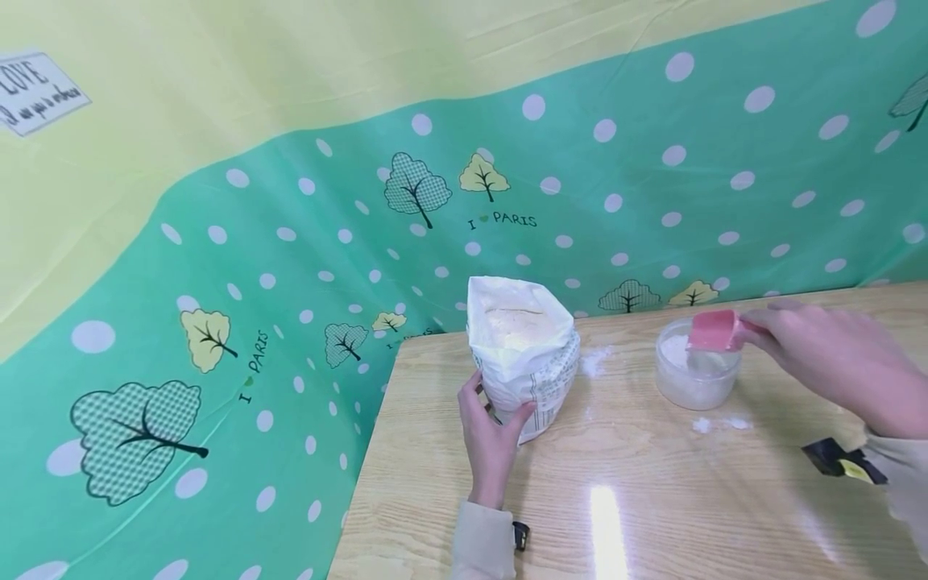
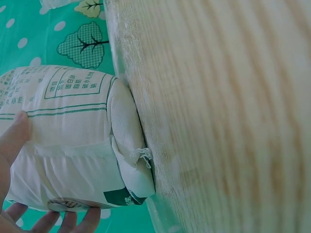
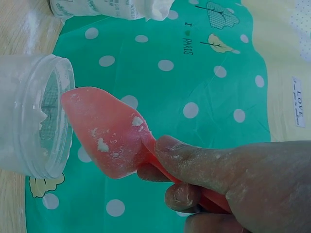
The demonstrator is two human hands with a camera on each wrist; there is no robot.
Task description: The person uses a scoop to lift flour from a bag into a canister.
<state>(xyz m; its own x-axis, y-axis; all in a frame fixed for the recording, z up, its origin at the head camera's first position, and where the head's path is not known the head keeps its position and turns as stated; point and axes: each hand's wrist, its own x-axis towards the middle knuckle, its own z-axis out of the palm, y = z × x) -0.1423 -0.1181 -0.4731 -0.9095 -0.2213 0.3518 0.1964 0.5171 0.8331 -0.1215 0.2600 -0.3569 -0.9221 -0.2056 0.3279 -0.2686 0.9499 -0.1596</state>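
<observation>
A white cloth bag (image 1: 540, 379) of pale powder stands open-topped on the wooden table. My left hand (image 1: 493, 439) grips its lower front, thumb on the printed side and fingers round the other, as the left wrist view also shows. With curled fingers my right hand (image 1: 826, 346) holds a pink scoop (image 3: 104, 131) by its handle. The scoop's blade is over the mouth of a clear round plastic tub (image 1: 692, 387), its tip right at the rim in the right wrist view. White powder lies inside the tub. Bits of powder cling to the scoop and to my right fingers.
The wooden table (image 1: 594, 491) carries powder spills (image 1: 596, 360) between bag and tub, and small white clumps (image 1: 702, 424) in front of the tub. Behind and to the left hangs a green and yellow curtain (image 1: 290, 217) with dots and trees, close along the table's edges.
</observation>
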